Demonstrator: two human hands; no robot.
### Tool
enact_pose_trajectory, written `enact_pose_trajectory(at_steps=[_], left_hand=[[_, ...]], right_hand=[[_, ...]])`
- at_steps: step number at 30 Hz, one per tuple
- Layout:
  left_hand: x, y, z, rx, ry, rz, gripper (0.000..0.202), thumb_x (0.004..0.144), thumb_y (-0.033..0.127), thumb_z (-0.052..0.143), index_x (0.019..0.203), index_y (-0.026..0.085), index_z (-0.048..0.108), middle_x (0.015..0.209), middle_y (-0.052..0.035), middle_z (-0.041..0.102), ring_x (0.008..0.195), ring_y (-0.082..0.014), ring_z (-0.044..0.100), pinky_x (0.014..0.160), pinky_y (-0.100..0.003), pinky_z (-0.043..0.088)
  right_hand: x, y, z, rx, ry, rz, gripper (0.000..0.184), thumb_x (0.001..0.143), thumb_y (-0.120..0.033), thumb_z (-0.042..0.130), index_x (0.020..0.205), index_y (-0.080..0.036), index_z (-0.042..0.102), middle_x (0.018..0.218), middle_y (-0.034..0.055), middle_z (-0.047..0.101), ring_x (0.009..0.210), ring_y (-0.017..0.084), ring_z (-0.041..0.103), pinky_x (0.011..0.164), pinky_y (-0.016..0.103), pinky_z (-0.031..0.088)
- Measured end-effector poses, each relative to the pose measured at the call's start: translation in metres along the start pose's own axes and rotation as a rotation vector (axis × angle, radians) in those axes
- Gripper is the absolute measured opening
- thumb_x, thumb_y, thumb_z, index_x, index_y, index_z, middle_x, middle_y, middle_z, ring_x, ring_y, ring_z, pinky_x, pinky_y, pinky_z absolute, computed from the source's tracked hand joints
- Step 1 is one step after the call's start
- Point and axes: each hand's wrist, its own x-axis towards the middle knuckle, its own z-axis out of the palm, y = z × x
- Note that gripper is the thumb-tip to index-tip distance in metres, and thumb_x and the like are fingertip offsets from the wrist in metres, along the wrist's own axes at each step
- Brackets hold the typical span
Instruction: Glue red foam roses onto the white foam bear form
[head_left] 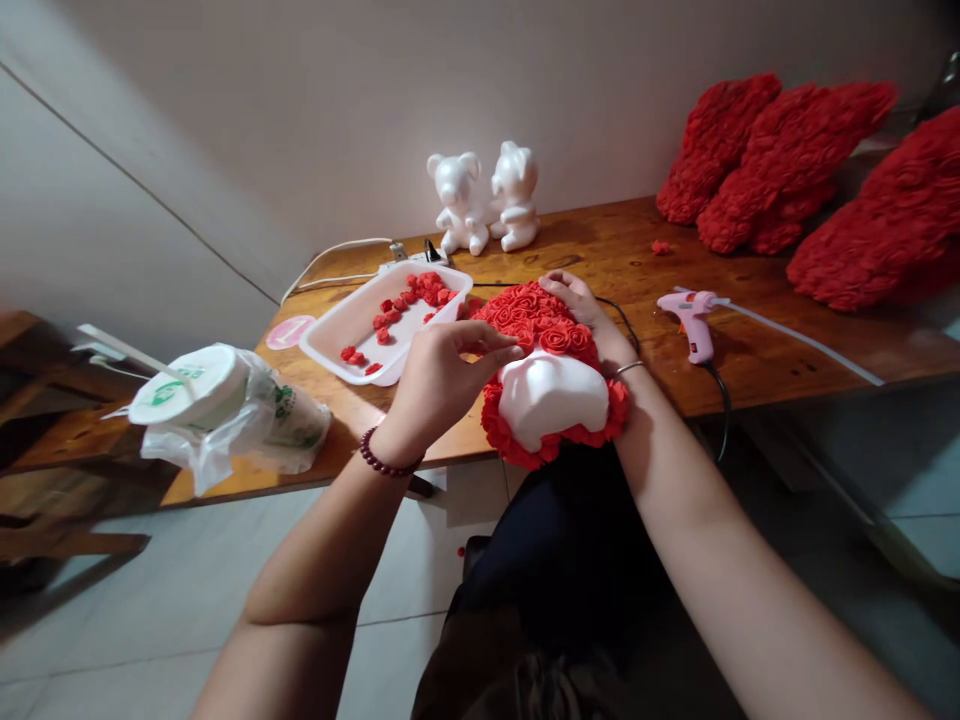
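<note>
A foam bear figure [555, 395], partly covered in red foam roses [525, 310], lies tilted above my lap at the table's front edge. Its smooth white surface is bare on the side facing me. My right hand [577, 300] grips the figure from its far right side, with some fingers hidden behind the roses. At the border between roses and bare foam, my left hand [450, 370] has thumb and fingertips drawn together in a pinch. What lies between those fingertips is hidden. Left of the figure stands a white plastic tray [330, 345] with loose red roses [386, 320].
Two white foam bears [457, 205] stand at the back by a power strip [412, 258]. On the right are a pink glue gun [696, 322] with a glue stick [810, 345] and several rose-covered figures [795, 165]. A lidded cup [202, 385] in a plastic bag is at left.
</note>
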Motion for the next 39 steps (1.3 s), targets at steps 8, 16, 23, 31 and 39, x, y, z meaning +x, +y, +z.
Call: enact_pose_trajectory(at_steps=[8, 16, 23, 31, 39], left_hand=[[-0.001, -0.002, 0.010, 0.167, 0.010, 0.018, 0.012, 0.087, 0.030, 0.073, 0.082, 0.021, 0.079, 0.080, -0.0017, 0.079, 0.070, -0.0156, 0.070, 0.072, -0.030, 0.057], [-0.002, 0.006, 0.010, 0.323, 0.035, -0.009, 0.018, 0.087, 0.032, 0.071, 0.075, 0.020, 0.074, 0.077, -0.0019, 0.078, 0.069, -0.0171, 0.070, 0.066, -0.030, 0.052], [0.008, 0.019, 0.011, 0.473, -0.025, 0.077, 0.019, 0.085, 0.030, 0.072, 0.069, 0.020, 0.073, 0.068, -0.0012, 0.074, 0.059, -0.0160, 0.062, 0.065, -0.032, 0.049], [0.012, 0.015, 0.000, 0.529, -0.170, 0.223, 0.014, 0.092, 0.024, 0.067, 0.094, 0.025, 0.081, 0.090, -0.0017, 0.080, 0.077, -0.0194, 0.071, 0.075, -0.033, 0.053], [0.029, 0.010, -0.015, 0.543, -0.233, 0.353, 0.016, 0.095, 0.035, 0.067, 0.100, 0.026, 0.079, 0.093, -0.0043, 0.075, 0.085, -0.0185, 0.066, 0.080, -0.033, 0.051]], right_hand=[[-0.003, -0.008, 0.002, 0.201, -0.016, 0.076, 0.044, 0.072, -0.055, 0.078, 0.096, -0.027, 0.055, 0.090, -0.0012, 0.064, 0.090, 0.016, 0.062, 0.078, 0.028, 0.052], [0.017, 0.008, -0.005, 0.225, 0.006, 0.074, 0.043, 0.060, -0.048, 0.084, 0.084, -0.024, 0.056, 0.086, -0.0014, 0.064, 0.077, 0.013, 0.056, 0.075, 0.027, 0.049], [0.024, 0.012, -0.003, 0.224, 0.025, 0.046, 0.037, 0.061, -0.040, 0.083, 0.078, -0.023, 0.055, 0.081, -0.0031, 0.059, 0.075, 0.012, 0.053, 0.074, 0.027, 0.045], [0.025, 0.008, -0.001, 0.147, 0.044, -0.002, 0.039, 0.060, -0.043, 0.087, 0.073, -0.022, 0.057, 0.075, -0.0032, 0.058, 0.073, 0.011, 0.052, 0.072, 0.027, 0.046], [0.021, 0.012, 0.004, 0.216, 0.072, -0.002, 0.040, 0.057, -0.047, 0.085, 0.075, -0.021, 0.059, 0.076, -0.0024, 0.059, 0.073, 0.012, 0.052, 0.068, 0.027, 0.046]])
